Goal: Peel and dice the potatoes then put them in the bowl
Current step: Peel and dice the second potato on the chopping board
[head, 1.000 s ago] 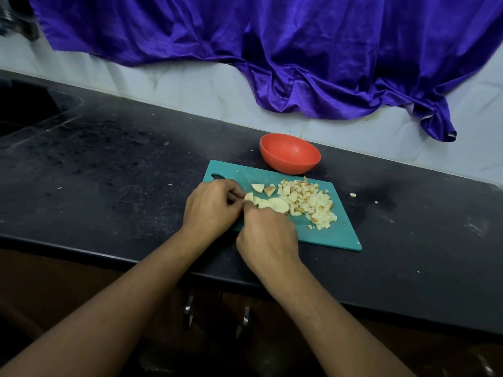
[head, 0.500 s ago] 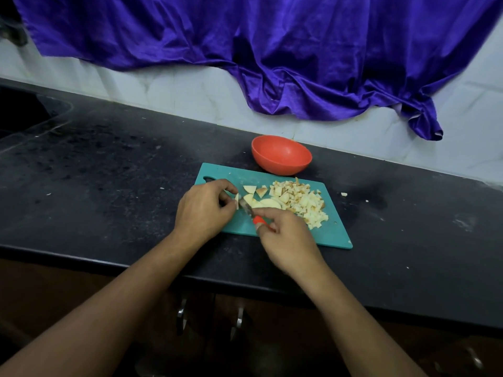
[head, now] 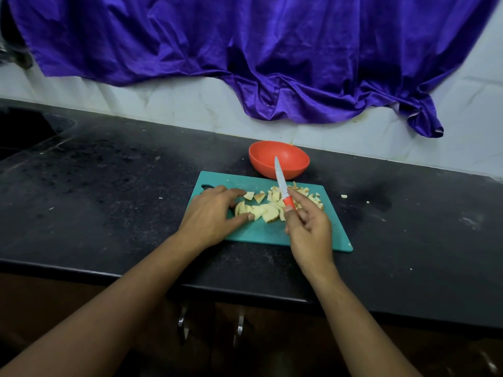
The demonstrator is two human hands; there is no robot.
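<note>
A teal cutting board (head: 261,232) lies on the black counter. On it are pale potato slices (head: 261,212) and a pile of diced potato (head: 307,195) toward its far right. My left hand (head: 212,213) rests on the board with straight fingers, thumb and fingertips touching the slices. My right hand (head: 307,227) grips the orange handle of a small knife (head: 281,183), blade raised and pointing away toward the bowl. An empty orange bowl (head: 279,159) stands just behind the board.
A purple cloth (head: 245,50) hangs over the white tiled wall behind. Small potato bits (head: 344,196) lie on the black counter (head: 109,186) right of the board. A dark sink recess (head: 24,129) is at far left. Cabinet handles (head: 182,322) sit below the counter edge.
My right hand lifted the knife off the slices, so the blade now points up and away. My left hand's fingers straightened out beside the slices. The camera view shifted slightly.
</note>
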